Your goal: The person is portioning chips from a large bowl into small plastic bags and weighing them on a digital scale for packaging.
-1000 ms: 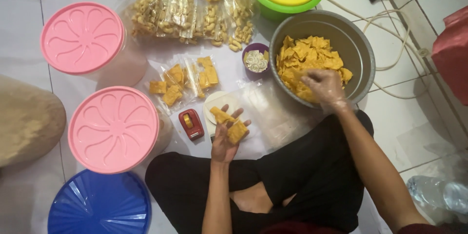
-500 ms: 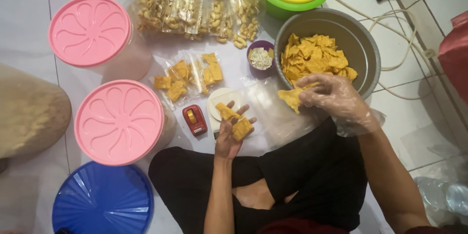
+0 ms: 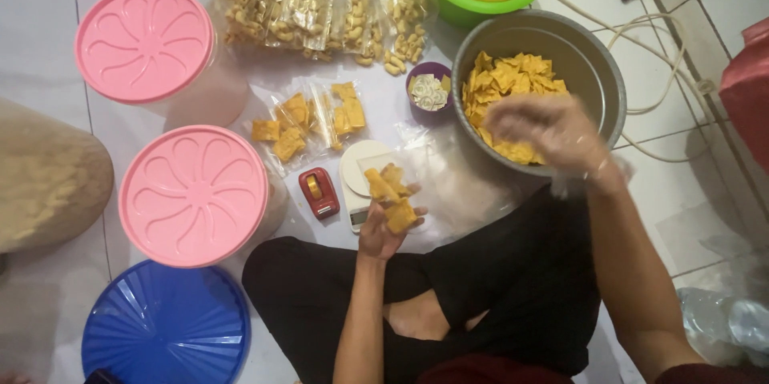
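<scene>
there, left hand (image 3: pixel 383 228) around a chip bag (image 3: pixel 392 192), blurred right hand (image 3: pixel 541 132) loosely spread over the pot rim (image 3: pixel 609 80)

White tile floor (image 3: pixel 689 136) is showing grey grout lines, lit evenly. A white cable (image 3: pixel 657 104) is snaking across the tiles at right; a tan cushion (image 3: pixel 44 184) is lying at left.
</scene>
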